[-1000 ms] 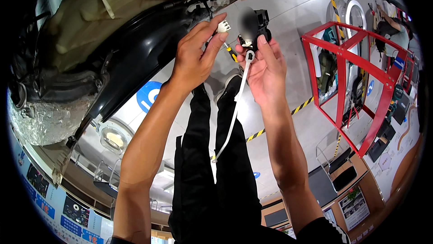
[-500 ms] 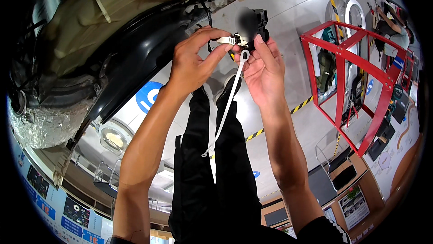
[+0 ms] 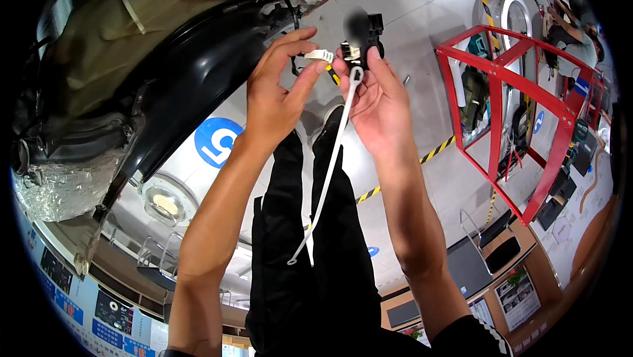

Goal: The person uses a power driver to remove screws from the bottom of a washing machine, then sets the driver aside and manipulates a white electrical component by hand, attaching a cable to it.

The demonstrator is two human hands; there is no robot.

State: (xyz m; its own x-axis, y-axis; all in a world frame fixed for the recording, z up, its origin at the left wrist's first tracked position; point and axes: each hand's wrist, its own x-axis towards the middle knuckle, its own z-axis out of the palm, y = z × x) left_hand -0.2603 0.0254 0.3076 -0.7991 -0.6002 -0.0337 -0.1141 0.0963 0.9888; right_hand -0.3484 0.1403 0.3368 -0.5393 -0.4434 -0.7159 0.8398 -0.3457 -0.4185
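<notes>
My left hand pinches a small white ribbed plug connector between thumb and fingers. Just right of it, my right hand grips a black plastic part with a pale socket on its left side; part of it is blurred. A narrow gap separates the connector and the part. From the part hangs a long white plastic strap with a loop at each end, reaching down over my dark trousers. A dark cable runs beside my left hand, partly hidden behind its fingers.
A large machine with a curved black housing stands at the left, with crinkled silver foil below it. At the right is a red metal frame. Another person is at the far right. A round door lies lower left.
The white connector has come away from the black part, leaving a gap. My left hand has shifted slightly left, and the strap's lower end has swung down.
</notes>
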